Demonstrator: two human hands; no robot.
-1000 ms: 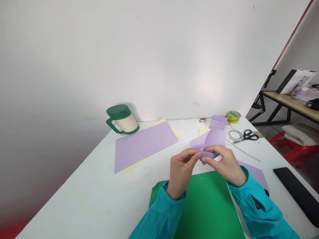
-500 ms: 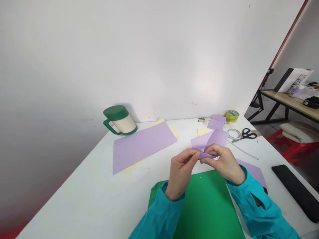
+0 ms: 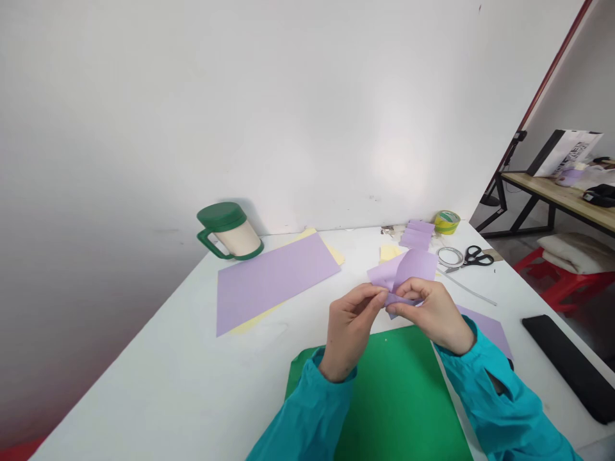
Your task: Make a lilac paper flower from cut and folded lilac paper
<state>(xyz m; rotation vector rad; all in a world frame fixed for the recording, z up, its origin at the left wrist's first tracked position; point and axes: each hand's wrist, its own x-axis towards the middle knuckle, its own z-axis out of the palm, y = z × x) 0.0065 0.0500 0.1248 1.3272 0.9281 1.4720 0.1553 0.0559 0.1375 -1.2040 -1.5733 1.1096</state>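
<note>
A partly folded piece of purple paper (image 3: 417, 267) is held up between my hands, its flaps standing at angles. My left hand (image 3: 354, 325) pinches its lower left edge between thumb and fingers. On the other side, my right hand (image 3: 432, 312) grips the lower right part, with thumb below and fingers above. The fingertips hide part of the fold. Below my hands lies a green sheet (image 3: 394, 390) on the white table.
Purple sheets (image 3: 276, 282) over yellow paper lie left, by a green-lidded mug (image 3: 230, 232). Toward the right are scissors (image 3: 473, 257), a clear tape roll (image 3: 450, 257), a yellow-green tape roll (image 3: 446, 222), purple scraps (image 3: 417, 234) and a black padded bar (image 3: 567, 366).
My right fingers have shifted slightly on the paper, and a narrow folded strip now shows between them. Both hands otherwise stay in nearly the same place.
</note>
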